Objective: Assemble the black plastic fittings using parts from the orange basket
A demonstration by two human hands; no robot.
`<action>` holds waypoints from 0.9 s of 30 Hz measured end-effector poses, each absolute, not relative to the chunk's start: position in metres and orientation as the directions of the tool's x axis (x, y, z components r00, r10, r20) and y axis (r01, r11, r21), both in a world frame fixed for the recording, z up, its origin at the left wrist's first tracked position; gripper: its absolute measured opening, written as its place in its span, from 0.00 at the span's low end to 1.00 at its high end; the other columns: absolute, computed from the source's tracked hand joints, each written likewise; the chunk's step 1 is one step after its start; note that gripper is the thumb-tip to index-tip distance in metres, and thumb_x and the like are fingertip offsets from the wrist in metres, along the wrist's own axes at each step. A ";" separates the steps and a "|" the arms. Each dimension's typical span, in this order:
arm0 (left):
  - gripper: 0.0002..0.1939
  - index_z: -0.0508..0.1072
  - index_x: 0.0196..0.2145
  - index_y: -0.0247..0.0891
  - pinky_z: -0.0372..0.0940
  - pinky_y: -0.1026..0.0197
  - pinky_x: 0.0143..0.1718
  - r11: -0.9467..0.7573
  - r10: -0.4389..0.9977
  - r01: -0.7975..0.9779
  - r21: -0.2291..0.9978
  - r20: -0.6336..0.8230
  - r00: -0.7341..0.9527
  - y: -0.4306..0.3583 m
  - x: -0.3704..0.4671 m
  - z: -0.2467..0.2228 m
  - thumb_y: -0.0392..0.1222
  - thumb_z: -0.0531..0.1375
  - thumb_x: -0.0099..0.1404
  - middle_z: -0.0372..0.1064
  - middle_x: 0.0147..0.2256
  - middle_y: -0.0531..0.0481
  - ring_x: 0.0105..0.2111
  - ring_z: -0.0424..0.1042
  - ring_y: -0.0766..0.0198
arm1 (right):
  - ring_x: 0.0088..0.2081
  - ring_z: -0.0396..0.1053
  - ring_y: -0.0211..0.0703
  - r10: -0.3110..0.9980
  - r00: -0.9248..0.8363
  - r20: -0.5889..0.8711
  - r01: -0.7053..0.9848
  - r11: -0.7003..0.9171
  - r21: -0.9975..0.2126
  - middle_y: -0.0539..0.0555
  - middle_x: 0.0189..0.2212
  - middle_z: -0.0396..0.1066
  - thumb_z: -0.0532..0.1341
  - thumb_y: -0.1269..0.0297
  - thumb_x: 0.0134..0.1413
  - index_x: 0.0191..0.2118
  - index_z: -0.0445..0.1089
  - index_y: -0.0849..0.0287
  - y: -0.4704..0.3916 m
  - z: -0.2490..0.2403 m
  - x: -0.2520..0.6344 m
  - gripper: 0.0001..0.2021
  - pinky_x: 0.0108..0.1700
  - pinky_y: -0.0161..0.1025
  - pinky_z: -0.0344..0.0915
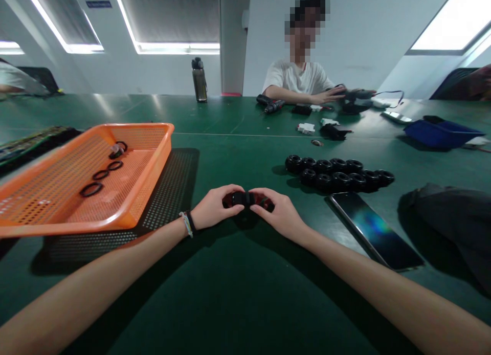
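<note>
Just above the green table (238, 304), my left hand (213, 207) and my right hand (282, 212) meet at the middle of the view. Both are closed, thumb against fingers, on a small black round part (241, 198). The left grips its left end and the right its right end. Whether it is one piece or two pressed together I cannot tell, as fingers and shadow cover much of it. To the right, several glossy black ring-shaped parts (341, 181) stand in two rows.
An orange mesh basket (153, 165) on the left holds several black rings (91, 190). A phone (376, 232) and a dark cloth item (448, 217) lie right. Behind are a blue tray (445, 134), a power drill (270, 104), a bottle (199, 80) and a seated person (297, 81).
</note>
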State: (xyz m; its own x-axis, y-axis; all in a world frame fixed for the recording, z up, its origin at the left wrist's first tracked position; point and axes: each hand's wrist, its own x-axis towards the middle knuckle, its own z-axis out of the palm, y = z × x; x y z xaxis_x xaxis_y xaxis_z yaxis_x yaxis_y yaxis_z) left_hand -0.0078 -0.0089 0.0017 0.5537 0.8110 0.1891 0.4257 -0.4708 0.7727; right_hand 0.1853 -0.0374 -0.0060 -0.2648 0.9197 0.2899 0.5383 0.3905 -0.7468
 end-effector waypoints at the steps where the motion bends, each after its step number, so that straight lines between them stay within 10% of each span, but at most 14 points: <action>1: 0.16 0.69 0.43 0.35 0.65 0.62 0.36 -0.471 0.811 0.426 0.772 0.189 0.554 -0.009 -0.008 0.002 0.40 0.59 0.56 0.70 0.38 0.48 0.34 0.69 0.63 | 0.35 0.70 0.40 0.923 -0.260 0.285 0.530 0.383 -0.756 0.54 0.36 0.73 0.59 0.68 0.49 0.45 0.67 0.59 -0.037 -0.006 0.185 0.14 0.36 0.40 0.67; 27: 0.17 0.67 0.43 0.35 0.65 0.61 0.36 -0.429 0.818 0.419 0.800 0.147 0.556 -0.008 -0.009 0.001 0.42 0.59 0.56 0.70 0.37 0.48 0.34 0.69 0.63 | 0.36 0.69 0.41 0.918 -0.265 0.295 0.534 0.394 -0.748 0.53 0.37 0.73 0.60 0.71 0.45 0.42 0.69 0.58 -0.039 -0.004 0.185 0.14 0.39 0.41 0.66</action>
State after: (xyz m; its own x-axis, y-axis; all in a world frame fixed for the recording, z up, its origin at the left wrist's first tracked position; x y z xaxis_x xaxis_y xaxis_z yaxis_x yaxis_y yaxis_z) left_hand -0.0088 -0.0078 0.0008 0.5561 0.8180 0.1473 0.4191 -0.4290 0.8002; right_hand 0.1848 -0.0390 -0.0036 -0.2647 0.9180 0.2952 0.5343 0.3945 -0.7476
